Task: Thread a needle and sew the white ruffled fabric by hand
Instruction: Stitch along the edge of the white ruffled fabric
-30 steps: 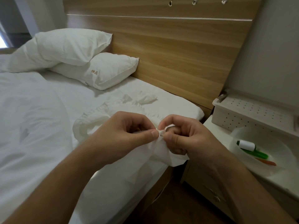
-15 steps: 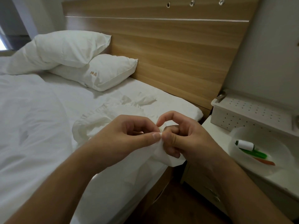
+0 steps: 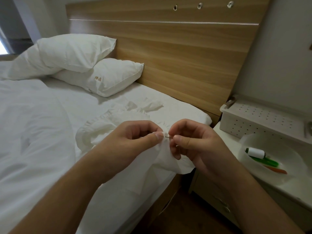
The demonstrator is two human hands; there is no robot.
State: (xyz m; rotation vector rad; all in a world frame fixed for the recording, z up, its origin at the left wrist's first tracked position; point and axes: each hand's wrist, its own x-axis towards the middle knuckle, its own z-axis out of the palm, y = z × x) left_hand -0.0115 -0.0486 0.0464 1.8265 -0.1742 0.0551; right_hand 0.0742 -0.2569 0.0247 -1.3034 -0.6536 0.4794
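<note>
**Stitch in progress at the bedside**

A person sitting at the edge of a bed (image 3: 42,149) is working a needle (image 3: 168,136) through white ruffled fabric (image 3: 108,125). The left hand (image 3: 135,142) is curling around a gathered edge of the cloth, its thumb pressing the fold against the fingers. The right hand (image 3: 194,146), almost touching the left, is pinching the needle between thumb and forefinger. The needle is lying nearly level, its long axis running from one hand to the other, with only a short dark stretch showing between the two thumbs; which end is the point cannot be told, and no thread can be made out. The rest of the fabric is trailing away beyond the left hand across the sheet and drooping below both hands over the mattress edge.

To the outer side of the right hand, on a nightstand (image 3: 226,142), a white bowl (image 3: 253,141) is holding a spool of white thread (image 3: 255,153), a green tool (image 3: 265,162) lying under it, and an orange tool (image 3: 276,170) beside that. Behind the bowl, a white perforated box (image 3: 256,122) is sitting closed. Two pillows (image 3: 72,54) are leaning against the wooden headboard (image 3: 185,53) beyond the hands.
</note>
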